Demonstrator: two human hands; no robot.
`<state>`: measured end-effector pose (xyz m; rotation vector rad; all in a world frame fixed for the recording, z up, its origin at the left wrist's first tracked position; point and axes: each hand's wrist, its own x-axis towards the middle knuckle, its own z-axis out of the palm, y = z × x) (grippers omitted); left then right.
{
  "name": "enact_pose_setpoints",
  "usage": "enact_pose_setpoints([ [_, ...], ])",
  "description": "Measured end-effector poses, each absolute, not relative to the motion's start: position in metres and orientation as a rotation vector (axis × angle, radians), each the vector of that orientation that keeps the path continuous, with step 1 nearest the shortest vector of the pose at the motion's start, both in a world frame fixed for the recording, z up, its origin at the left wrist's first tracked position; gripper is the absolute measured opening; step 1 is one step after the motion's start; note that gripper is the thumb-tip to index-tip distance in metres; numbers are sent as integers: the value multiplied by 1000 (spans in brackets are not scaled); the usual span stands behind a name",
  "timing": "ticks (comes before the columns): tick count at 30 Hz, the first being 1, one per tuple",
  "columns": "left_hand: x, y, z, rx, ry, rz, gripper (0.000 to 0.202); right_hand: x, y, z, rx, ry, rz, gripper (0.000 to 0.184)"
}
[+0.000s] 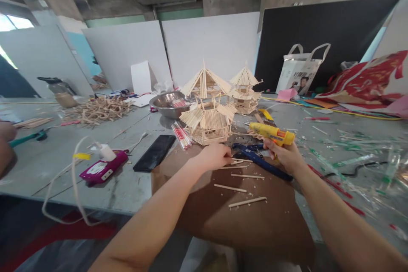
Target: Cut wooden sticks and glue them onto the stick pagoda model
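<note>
A yellow hot glue gun (270, 133) is gripped in my right hand (285, 155), its nozzle pointing left. My left hand (215, 156) is low over the brown board (251, 229), its fingers curled together beside some thin wooden sticks. What the fingertips hold, if anything, is hidden. Nearer to me, a few separate sticks (247, 202) lie on the board among crumbs. Just behind my left hand stands a small pavilion model (208, 123) built of sticks. Blue-handled pliers (263, 162) lie between my two hands.
Behind are a tiered stick tower (245, 91), another stick roof (205, 81) and a metal bowl (170, 105). At left are a black phone (154, 153), a purple power strip (103, 168) and a stick pile (102, 109). Plastic wrappers (353, 159) litter the right side. Another person's arm shows far left.
</note>
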<state>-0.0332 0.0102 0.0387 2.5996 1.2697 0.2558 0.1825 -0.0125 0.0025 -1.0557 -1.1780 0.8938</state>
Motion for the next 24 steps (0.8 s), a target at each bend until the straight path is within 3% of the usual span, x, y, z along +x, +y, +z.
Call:
enact_pose_setpoints([
  [8,-33,17,8,2671,1332,380,20,182,-12,0,-1076,-1200,913,35],
  [24,-37,26,8,2600,1489,168,13,185,-7,-5,-1079,-1198,853,33],
])
